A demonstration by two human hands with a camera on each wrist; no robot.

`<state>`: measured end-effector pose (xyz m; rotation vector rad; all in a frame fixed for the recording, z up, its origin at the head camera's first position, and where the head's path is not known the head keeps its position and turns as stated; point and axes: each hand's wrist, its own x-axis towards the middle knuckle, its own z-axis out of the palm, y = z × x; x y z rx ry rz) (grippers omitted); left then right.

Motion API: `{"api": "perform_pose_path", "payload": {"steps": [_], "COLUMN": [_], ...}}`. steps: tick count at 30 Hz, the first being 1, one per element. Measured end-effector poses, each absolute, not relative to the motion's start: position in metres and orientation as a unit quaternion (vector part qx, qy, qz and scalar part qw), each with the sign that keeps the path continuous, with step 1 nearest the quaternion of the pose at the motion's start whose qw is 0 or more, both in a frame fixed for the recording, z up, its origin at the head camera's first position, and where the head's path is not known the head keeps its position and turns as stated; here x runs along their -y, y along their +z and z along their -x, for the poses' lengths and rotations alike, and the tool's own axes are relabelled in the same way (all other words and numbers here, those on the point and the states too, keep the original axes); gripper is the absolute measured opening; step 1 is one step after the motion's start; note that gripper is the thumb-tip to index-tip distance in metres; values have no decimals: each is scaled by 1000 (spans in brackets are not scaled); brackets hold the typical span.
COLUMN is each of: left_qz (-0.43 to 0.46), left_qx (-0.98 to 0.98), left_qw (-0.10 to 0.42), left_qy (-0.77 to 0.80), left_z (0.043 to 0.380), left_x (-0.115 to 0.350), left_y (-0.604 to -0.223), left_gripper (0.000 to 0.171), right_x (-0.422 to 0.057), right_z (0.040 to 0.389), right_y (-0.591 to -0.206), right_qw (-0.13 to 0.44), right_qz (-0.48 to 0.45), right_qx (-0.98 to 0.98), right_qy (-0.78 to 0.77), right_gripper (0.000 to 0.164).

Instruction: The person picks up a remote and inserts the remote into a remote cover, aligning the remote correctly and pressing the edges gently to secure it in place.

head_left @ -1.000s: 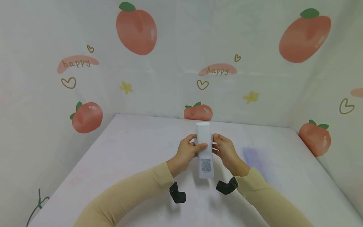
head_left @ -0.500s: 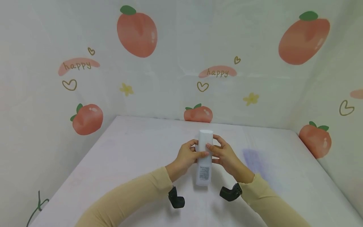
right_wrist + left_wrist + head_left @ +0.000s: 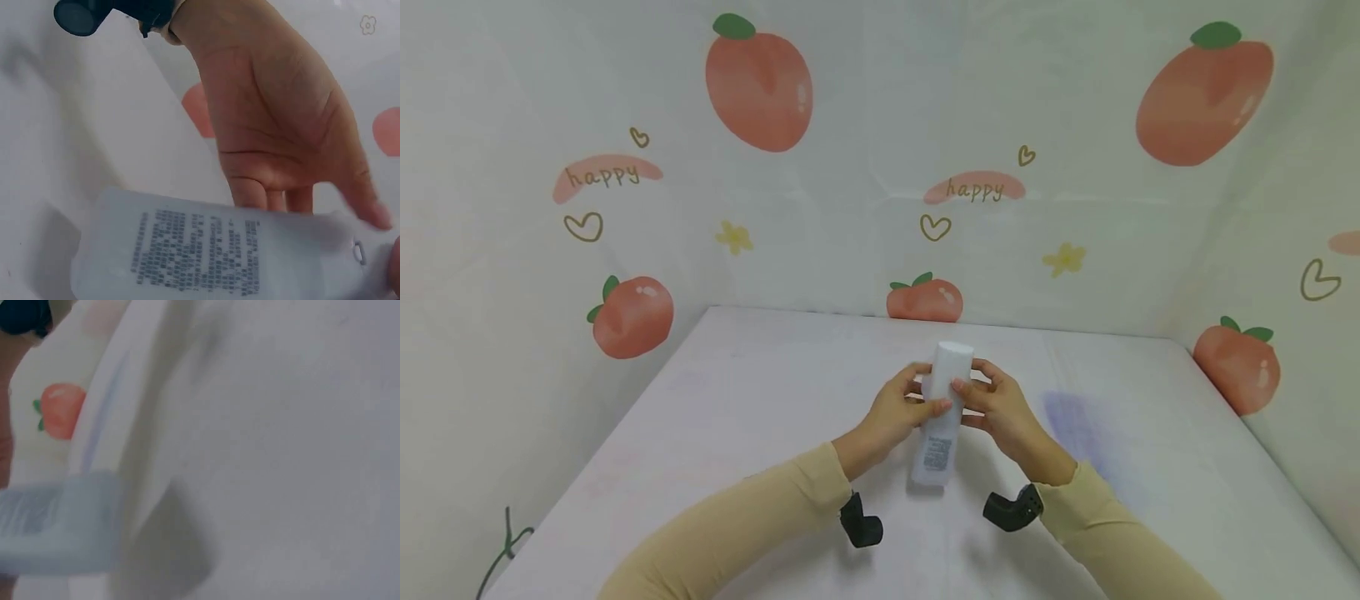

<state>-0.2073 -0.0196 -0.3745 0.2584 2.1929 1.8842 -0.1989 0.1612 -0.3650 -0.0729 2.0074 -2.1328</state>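
Note:
Above the table's middle, a white flat-sided bottle (image 3: 952, 365) is held nearly upright, its top leaning right, with a block of dark print (image 3: 937, 454) on its lower front. My left hand (image 3: 889, 418) grips its left side, thumb across the front. From the right, my right hand (image 3: 1009, 417) pinches the upper part, thumb on the front and fingers behind, partly hidden. The right wrist view brings the bottle (image 3: 194, 250) close, below the right palm (image 3: 275, 112). Only its lower end (image 3: 87, 519) appears in the left wrist view.
A white table (image 3: 775, 358) spreads around the hands, with a purple stain (image 3: 1078, 425) on the right. Behind it hangs a white peach-print curtain (image 3: 850, 167). Dark wrist cameras (image 3: 1013, 508) sit below both hands. A green cord (image 3: 507, 542) shows at far left.
The bottle has come lower and its top has tipped to the right. My right thumb has moved from the bottle's right edge onto its front. The left hand keeps its grip.

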Motion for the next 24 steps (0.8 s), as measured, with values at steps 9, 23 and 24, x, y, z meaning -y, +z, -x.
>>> {"api": "perform_pose_path", "payload": {"steps": [9, 23, 24], "left_qz": [-77, -25, -26], "left_qx": [-766, -730, -728], "left_qw": [84, 237, 239], "left_qy": [633, 640, 642], "left_z": [233, 244, 244], "left_x": [34, 29, 29], "left_y": [-347, -341, -341], "left_gripper": [20, 25, 24], "right_x": [-164, -163, -163], "right_z": [198, 198, 198], "right_y": [-363, -356, -356], "right_qw": [104, 110, 112], "right_qz": [24, 63, 63], "right_qx": [-676, -673, -674], "right_qy": [-729, -729, -727], "right_gripper": [50, 50, 50]}}
